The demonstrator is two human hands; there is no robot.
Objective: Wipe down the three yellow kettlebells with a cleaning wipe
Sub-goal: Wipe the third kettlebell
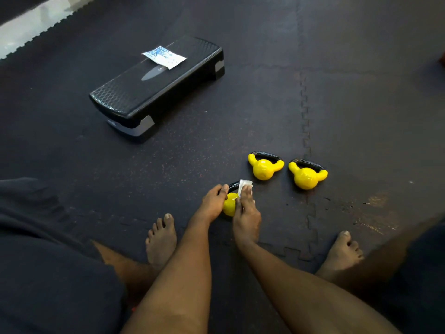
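One kettlebell (229,208) is being steadied by left grip (214,201) curling round its handle (232,185) while right grip (246,213), fingers (245,194) flat, is pressing wipe (246,183) on it.

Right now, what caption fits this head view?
Left hand grips a yellow kettlebell, right hand presses a wipe to its handle; two more wait nearby.
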